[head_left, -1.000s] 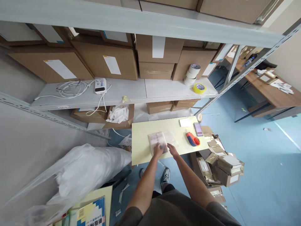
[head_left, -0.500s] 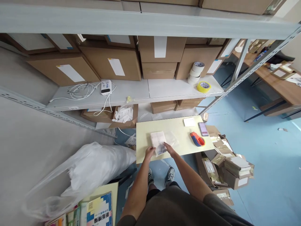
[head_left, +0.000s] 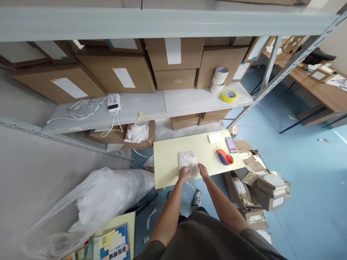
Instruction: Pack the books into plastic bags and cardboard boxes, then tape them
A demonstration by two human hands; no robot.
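Note:
A flat, pale pink rectangular packet in clear plastic (head_left: 188, 159) lies on the cream tabletop (head_left: 165, 159), near its front edge. My left hand (head_left: 184, 174) is at the packet's lower left, its closed fingers gripping the plastic over the top face. Just off the packet's right edge is my right hand (head_left: 202, 170), fingers drawn together; whatever they pinch is too small to make out. To the right lie a red and blue tape dispenser (head_left: 225, 157), a white card or slip (head_left: 215, 137) and a blurred purple item (head_left: 231, 145).
Behind the table, a grey metal shelf (head_left: 141, 103) holds cardboard boxes (head_left: 119, 74), white tape rolls (head_left: 219, 77), a yellow tape roll (head_left: 229, 96) and a cabled white device (head_left: 114, 102). Boxes (head_left: 267, 187) pile up at right. A bulky plastic bag (head_left: 116, 195) and books (head_left: 115, 242) are at left.
The loose plastic that spread out to the right is now folded in against the packet. The packet sits straighter. My left hand moved onto it; my right hand shifted off to its right side.

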